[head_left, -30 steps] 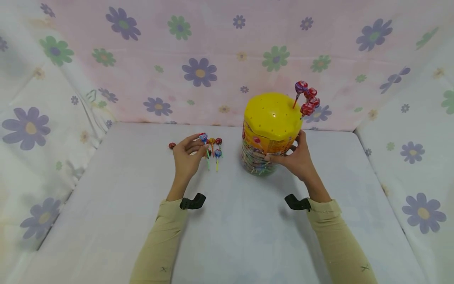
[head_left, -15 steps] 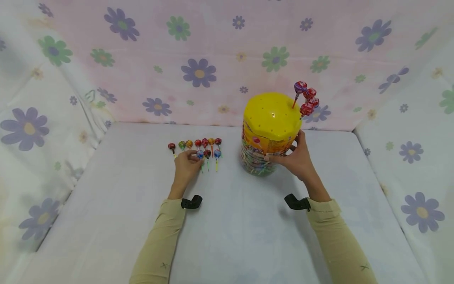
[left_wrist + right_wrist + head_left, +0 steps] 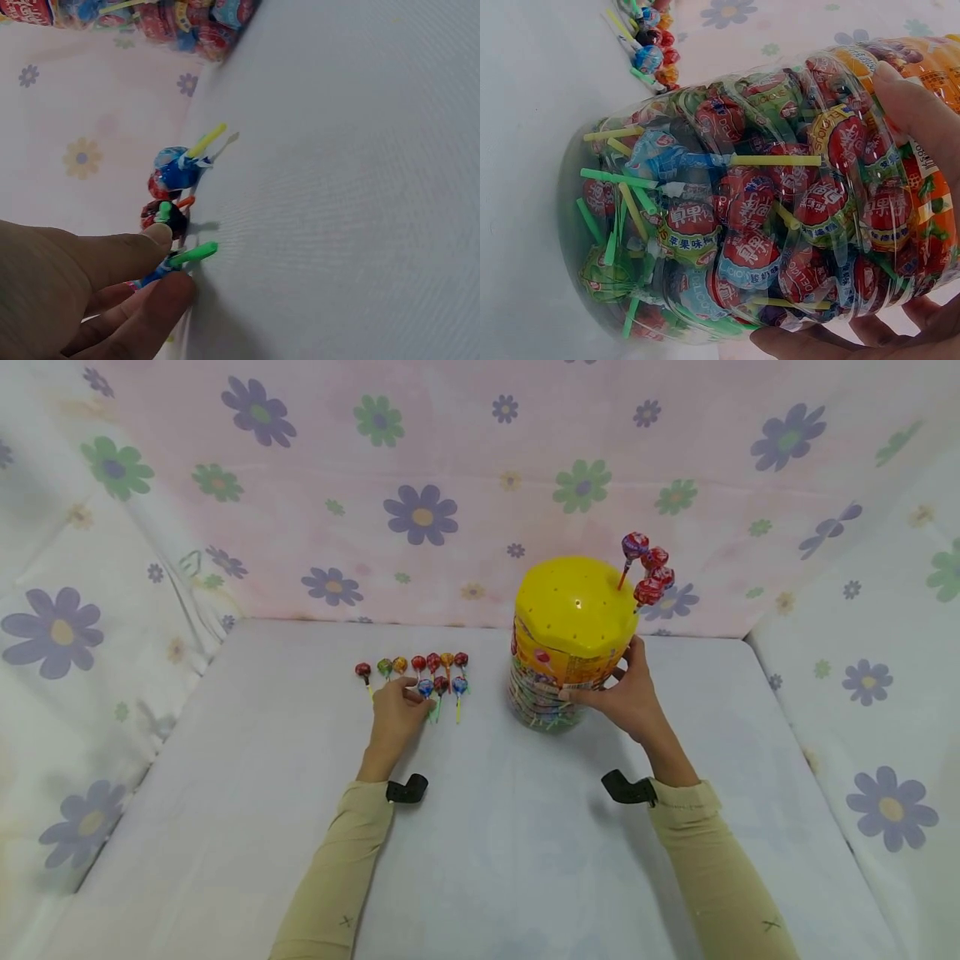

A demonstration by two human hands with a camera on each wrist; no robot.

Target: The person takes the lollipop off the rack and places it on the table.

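My left hand (image 3: 396, 714) is low over the table, holding a blue-wrapped lollipop (image 3: 426, 687) between thumb and fingers. In the left wrist view its green stick (image 3: 196, 253) pokes out past the fingertips. Right beside it lie a dark red lollipop (image 3: 441, 686) and another blue one (image 3: 460, 686). My right hand (image 3: 633, 702) grips the side of a big clear jar (image 3: 727, 225) full of lollipops, thumb in front and fingers behind. The jar leans slightly. Several red and purple lollipops (image 3: 649, 591) stick out of the right edge of its yellow lid (image 3: 573, 597).
Behind the left hand, a back row of lollipops includes a green one (image 3: 385, 667) and an orange one (image 3: 447, 659). A dark red lollipop (image 3: 363, 670) lies at the row's left end. White cloth covers the table (image 3: 495, 843); a flowered curtain (image 3: 480, 585) rises behind.
My left hand has come down and left with the blue lollipop, from above the row onto the table, then shifted it slightly right. The right hand and jar stay put.
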